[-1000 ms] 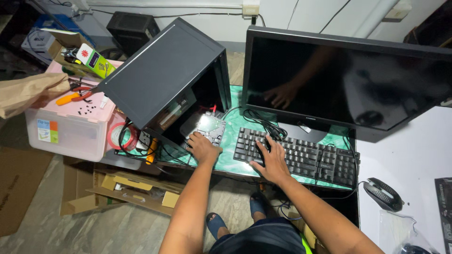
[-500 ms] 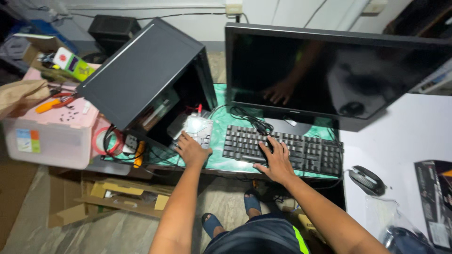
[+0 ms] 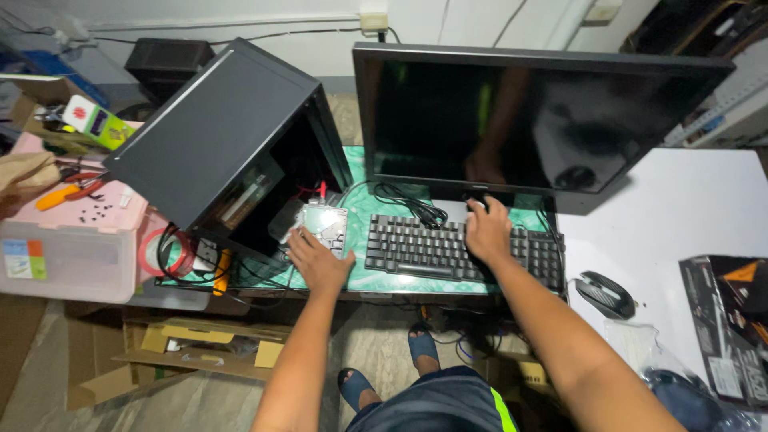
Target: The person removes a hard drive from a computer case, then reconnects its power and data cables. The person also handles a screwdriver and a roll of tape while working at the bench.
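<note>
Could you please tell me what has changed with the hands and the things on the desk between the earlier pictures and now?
The right hand has moved from the middle of the keyboard up to its far edge, by the base of the monitor. The left hand stays flat at the desk's edge, touching the silver drive beside the open computer case. Case, monitor, keyboard and mouse have not shifted.

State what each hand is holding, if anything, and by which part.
Neither hand grips anything. The left hand lies flat on the near edge of the silver hard drive; the right hand rests on the black keyboard's far edge.
</note>
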### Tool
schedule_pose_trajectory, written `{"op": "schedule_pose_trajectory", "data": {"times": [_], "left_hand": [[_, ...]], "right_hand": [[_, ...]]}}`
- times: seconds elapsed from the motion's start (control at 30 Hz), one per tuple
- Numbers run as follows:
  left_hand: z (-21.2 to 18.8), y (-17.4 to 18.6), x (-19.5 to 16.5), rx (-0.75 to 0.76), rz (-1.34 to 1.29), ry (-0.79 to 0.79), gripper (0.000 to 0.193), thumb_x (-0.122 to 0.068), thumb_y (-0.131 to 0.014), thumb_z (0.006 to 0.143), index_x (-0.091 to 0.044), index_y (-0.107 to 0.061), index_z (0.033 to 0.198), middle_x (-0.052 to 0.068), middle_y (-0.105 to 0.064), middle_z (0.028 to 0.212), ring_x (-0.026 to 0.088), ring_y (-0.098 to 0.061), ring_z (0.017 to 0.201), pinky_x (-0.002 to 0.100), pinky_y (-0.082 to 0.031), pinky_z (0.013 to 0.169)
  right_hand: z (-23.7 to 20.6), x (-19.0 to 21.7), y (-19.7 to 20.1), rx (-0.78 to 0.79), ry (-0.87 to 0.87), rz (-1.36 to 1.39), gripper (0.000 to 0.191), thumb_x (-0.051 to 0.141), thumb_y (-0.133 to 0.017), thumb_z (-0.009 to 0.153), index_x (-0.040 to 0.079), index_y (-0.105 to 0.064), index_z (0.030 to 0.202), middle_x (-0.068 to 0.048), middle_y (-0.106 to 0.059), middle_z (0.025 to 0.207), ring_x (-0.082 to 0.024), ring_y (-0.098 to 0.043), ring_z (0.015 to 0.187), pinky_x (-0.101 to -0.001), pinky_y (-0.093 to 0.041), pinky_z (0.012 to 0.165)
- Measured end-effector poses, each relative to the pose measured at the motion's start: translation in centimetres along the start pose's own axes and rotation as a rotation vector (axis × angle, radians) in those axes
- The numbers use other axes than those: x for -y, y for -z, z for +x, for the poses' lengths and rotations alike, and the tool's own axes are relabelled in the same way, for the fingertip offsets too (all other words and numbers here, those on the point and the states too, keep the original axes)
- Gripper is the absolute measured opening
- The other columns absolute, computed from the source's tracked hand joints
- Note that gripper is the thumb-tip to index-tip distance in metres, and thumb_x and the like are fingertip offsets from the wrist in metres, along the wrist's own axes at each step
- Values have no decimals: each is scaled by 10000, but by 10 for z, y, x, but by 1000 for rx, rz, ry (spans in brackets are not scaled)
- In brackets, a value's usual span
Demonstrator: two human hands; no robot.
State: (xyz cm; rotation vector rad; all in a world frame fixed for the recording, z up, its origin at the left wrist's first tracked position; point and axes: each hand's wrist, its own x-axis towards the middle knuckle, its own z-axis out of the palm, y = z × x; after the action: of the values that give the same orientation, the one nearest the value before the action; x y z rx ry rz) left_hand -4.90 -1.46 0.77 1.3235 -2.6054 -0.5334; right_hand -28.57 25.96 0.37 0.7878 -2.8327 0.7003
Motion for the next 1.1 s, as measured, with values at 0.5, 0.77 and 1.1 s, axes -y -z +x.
{"op": "schedule_pose_trajectory", "data": {"times": [0.5,0.77,1.1], "left_hand": [[-33,23,-16,-136,-259,-373,622,-155,-721,820,46,-506,1368,210,-504,1321,401,-470,1260,499,-393,1085],[-22,48,-4,-142,-624,-571,328,-80,-635,924,-8,-602,1242,188,-610,1186,396,-581,1141,469,-489,972],[17,86,32,-89,-1115,-285,306,-243,-577,1040,-27,-736,1186,141,-759,1058,249,-737,938,351,-574,833]], "right_hand": [[29,-2,-12,-34,-93,-55,335,158,-699,927,118,-712,1259,-202,-624,1236,-411,-557,1176,-508,-442,1028],[-38,131,-1,-195,90,424,334,106,-680,929,26,-615,1246,-196,-602,1147,-339,-623,1033,-416,-510,920],[-56,332,13,-11,276,774,304,64,-712,950,32,-624,1239,-155,-758,1107,-249,-755,1026,-334,-577,866]]}}
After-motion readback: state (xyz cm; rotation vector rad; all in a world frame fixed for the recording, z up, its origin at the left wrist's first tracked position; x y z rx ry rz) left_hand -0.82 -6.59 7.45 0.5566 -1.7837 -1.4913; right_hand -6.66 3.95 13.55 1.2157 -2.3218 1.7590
